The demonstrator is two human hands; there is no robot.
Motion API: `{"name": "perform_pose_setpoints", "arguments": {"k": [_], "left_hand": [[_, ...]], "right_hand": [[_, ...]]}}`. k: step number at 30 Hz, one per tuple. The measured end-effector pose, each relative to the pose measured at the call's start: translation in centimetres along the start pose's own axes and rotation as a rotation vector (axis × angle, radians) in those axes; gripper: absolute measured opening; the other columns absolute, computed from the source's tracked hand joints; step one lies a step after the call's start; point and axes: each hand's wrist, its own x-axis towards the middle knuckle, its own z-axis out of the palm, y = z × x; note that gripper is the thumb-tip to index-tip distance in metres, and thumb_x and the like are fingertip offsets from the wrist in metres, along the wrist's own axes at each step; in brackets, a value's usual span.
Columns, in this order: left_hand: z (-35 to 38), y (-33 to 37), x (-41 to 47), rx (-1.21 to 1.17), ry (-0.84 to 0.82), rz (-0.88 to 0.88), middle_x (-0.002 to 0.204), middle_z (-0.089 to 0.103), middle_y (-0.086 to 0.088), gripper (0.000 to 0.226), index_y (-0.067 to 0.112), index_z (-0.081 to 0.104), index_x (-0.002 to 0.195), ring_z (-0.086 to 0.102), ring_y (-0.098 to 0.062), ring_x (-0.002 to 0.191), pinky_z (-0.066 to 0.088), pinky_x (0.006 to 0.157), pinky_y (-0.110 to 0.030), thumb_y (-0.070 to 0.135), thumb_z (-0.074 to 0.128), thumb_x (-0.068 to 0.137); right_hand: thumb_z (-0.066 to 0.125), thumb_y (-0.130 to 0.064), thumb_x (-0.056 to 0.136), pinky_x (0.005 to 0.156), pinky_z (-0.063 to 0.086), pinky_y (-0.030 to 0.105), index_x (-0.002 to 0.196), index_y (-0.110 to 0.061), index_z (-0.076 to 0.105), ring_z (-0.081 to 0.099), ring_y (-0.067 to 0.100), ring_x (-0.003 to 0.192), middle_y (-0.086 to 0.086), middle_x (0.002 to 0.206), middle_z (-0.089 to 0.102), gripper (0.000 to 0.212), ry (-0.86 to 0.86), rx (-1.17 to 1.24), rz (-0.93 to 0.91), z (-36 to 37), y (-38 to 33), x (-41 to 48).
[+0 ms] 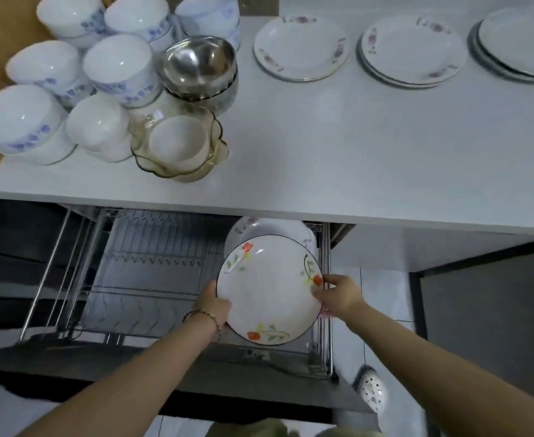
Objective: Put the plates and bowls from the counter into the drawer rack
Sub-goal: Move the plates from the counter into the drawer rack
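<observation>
The fingers [319,291] of the right hand [338,296] curl over the right rim of the flowered plate [270,290]. The left hand [216,305] grips the opposite rim, its fingers mostly hidden behind the plate. Both hands are thus closed on this one plate. It is held tilted on edge over the right end of the drawer rack [152,266], just in front of the racked plates [272,227] already standing there (at least two; more cannot be counted).

The plate looks like glazed ceramic, so it is probably stiff, fairly weighty, slick and apt to chip against wire. A hold on opposite rims suits it, letting it be lowered edge-first between the wires.

On the counter [322,152] above there are three piles of plates [412,50] to the right. To the left stand six upturned stacks of blue-patterned bowls [120,64] and one plain white stack [98,127]. Beside them are a nest of steel bowls [199,64] and one scalloped glass bowl [180,171] with a white bowl inside. The stacks will be heavier, so they are likely better split up.
</observation>
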Motion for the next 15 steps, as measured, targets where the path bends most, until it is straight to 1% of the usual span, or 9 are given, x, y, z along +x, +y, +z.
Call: {"name": "perform_pose_setpoints", "arguments": {"k": [3, 5, 6, 8, 9, 11, 13, 15], "left_hand": [[-0.9, 0.3, 4.4, 0.073, -0.065, 0.023, 0.114, 0.058, -0.009, 0.045, 0.003, 0.051, 0.125, 0.051, -0.021, 0.099, 0.044, 0.088, -0.032, -0.009, 0.033, 0.086], [-1.2, 1.0, 7.0, 0.144, -0.077, 0.039, 0.115, 0.058, -0.009, 0.042, 0.008, 0.050, 0.125, 0.051, -0.022, 0.096, 0.048, 0.091, -0.035, -0.002, 0.035, 0.086], [-1.2, 1.4, 8.2, 0.168, -0.082, 0.035, 0.118, 0.058, -0.011, 0.043, 0.011, 0.049, 0.126, 0.052, -0.023, 0.097, 0.049, 0.093, -0.039, 0.000, 0.037, 0.086], [-0.9, 1.9, 10.5, 0.208, -0.082, 0.034, 0.121, 0.058, -0.011, 0.044, 0.014, 0.046, 0.127, 0.054, -0.026, 0.101, 0.050, 0.095, -0.041, 0.001, 0.039, 0.086], [-0.7, 2.3, 11.6, 0.223, -0.076, 0.035, 0.121, 0.058, -0.011, 0.044, 0.014, 0.046, 0.128, 0.054, -0.026, 0.100, 0.050, 0.094, -0.040, 0.000, 0.038, 0.086], [-0.2, 2.7, 13.4, 0.243, -0.067, 0.029, 0.121, 0.056, -0.012, 0.045, 0.013, 0.045, 0.129, 0.054, -0.028, 0.101, 0.049, 0.091, -0.036, -0.002, 0.036, 0.087], [0.3, 2.8, 14.8, 0.270, -0.059, 0.033, 0.123, 0.055, -0.014, 0.046, 0.012, 0.044, 0.131, 0.054, -0.030, 0.110, 0.045, 0.087, -0.030, -0.003, 0.035, 0.088], [0.8, 2.7, 15.9, 0.286, -0.055, 0.055, 0.127, 0.055, -0.013, 0.048, 0.013, 0.043, 0.133, 0.053, -0.030, 0.115, 0.043, 0.089, -0.029, -0.003, 0.036, 0.089]], "right_hand": [[0.059, -0.022, 0.089, 0.089, 0.054, 0.049, 0.120, -0.002, 0.062, 0.065, 0.039, 0.101, 0.020, 0.111, 0.066, 0.037, 0.045, 0.038, 0.053, 2.5, -0.6, 3.0], [0.059, -0.018, 0.089, 0.085, 0.056, 0.050, 0.121, 0.000, 0.060, 0.065, 0.041, 0.097, 0.019, 0.105, 0.063, 0.037, 0.066, 0.096, 0.091, 3.7, -1.1, 5.0], [0.059, -0.017, 0.089, 0.084, 0.056, 0.050, 0.122, 0.000, 0.059, 0.065, 0.041, 0.096, 0.018, 0.103, 0.062, 0.037, 0.080, 0.120, 0.102, 4.1, -1.3, 6.0], [0.059, -0.017, 0.089, 0.084, 0.056, 0.050, 0.124, -0.002, 0.058, 0.065, 0.041, 0.098, 0.019, 0.109, 0.063, 0.038, 0.119, 0.139, 0.114, 4.9, -1.6, 7.9], [0.058, -0.017, 0.089, 0.085, 0.056, 0.051, 0.123, -0.003, 0.059, 0.065, 0.040, 0.099, 0.019, 0.111, 0.063, 0.037, 0.142, 0.140, 0.113, 5.2, -1.7, 8.8], [0.057, -0.019, 0.089, 0.088, 0.054, 0.052, 0.118, -0.003, 0.062, 0.064, 0.039, 0.100, 0.017, 0.103, 0.064, 0.033, 0.192, 0.121, 0.113, 5.9, -1.6, 10.4], [0.054, -0.018, 0.091, 0.090, 0.053, 0.052, 0.115, -0.004, 0.064, 0.063, 0.038, 0.100, 0.013, 0.095, 0.061, 0.030, 0.215, 0.111, 0.113, 6.5, -1.3, 11.5], [0.050, -0.015, 0.093, 0.089, 0.053, 0.052, 0.115, -0.004, 0.064, 0.063, 0.038, 0.098, 0.015, 0.097, 0.063, 0.028, 0.250, 0.120, 0.106, 7.0, -0.7, 12.3]]}}
